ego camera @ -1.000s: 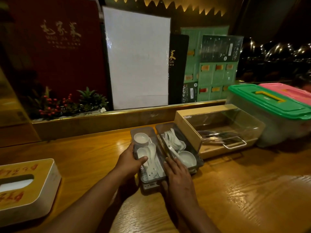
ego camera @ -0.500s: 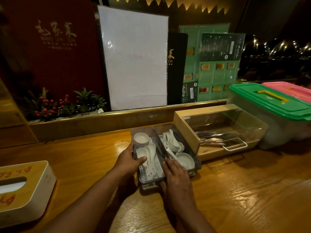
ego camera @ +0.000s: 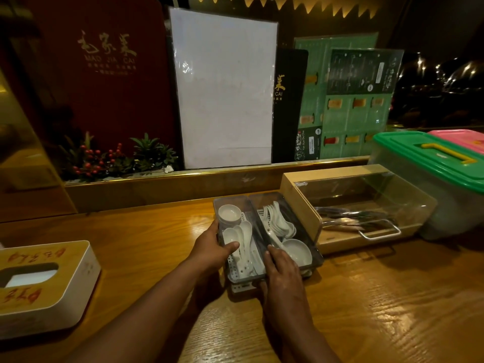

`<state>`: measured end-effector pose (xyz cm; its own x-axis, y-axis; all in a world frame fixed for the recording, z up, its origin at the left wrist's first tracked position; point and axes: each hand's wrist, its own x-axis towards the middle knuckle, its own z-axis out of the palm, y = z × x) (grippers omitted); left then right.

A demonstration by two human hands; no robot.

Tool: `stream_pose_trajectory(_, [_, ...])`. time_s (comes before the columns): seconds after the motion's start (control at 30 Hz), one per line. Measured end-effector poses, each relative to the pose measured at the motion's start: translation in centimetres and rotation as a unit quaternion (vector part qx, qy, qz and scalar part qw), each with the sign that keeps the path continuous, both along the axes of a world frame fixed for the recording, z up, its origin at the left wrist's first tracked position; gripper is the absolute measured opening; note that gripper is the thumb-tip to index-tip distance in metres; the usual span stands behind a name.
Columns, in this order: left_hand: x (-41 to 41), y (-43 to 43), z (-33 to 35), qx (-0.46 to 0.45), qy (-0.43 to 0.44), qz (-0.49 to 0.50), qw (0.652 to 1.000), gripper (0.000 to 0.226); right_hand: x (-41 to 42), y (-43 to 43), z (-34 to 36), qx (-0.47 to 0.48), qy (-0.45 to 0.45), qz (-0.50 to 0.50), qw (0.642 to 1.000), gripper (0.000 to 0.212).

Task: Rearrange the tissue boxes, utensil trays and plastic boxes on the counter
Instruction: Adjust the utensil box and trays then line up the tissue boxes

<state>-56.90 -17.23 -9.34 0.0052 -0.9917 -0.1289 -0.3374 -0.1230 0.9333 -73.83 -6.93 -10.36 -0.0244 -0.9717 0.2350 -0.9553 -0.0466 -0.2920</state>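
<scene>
Gripping the grey utensil tray [ego camera: 237, 205] from both sides, near the middle of the wooden surface [ego camera: 379, 297]. Left hand [ego camera: 209, 251] wraps the tray's left wall, thumb hooked over the rim and lying on the white spoons [ego camera: 242, 238] inside. Right hand [ego camera: 284, 271] sits at the tray's near end, fingers curled over the edge by the centre divider; how firmly it closes, cannot tell.

Tray has two long compartments. Left one: small white dish [ego camera: 229, 214] at the far end, spoons nearer. Right one: fanned stack of spoons, a white bowl [ego camera: 298, 251] toward the near end. Tray sits on a paler perforated base showing at its near edge.

Just right of the tray, touching or nearly so: wooden cutlery box [ego camera: 301, 200] with a clear hinged cover and metal handle, metal utensils inside. Beyond it at far right, clear plastic box with green lid [ego camera: 424, 158]; a pink-lidded box [ego camera: 463, 138] behind that.

Far left, well apart: tissue box [ego camera: 65, 297], white with wooden top, red characters, tissue showing in the slot.

Behind the ledge: upright menus, red-berry plant decoration [ego camera: 110, 158].
</scene>
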Motion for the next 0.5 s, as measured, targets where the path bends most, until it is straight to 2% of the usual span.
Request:
stream_pose_trajectory(0.4, [-0.1, 0.2, 0.3, 0.006, 0.015, 0.007, 1.000, 0.088, -0.4, 0.2, 0.6, -0.005, -0.048, 0.033, 0.998, 0.076])
stream_pose_trajectory(0.5, [0.0, 0.5, 0.5, 0.000, 0.017, 0.003, 1.000, 0.085, -0.7, 0.2, 1.1, 0.023, -0.056, 0.052, 0.997, 0.085])
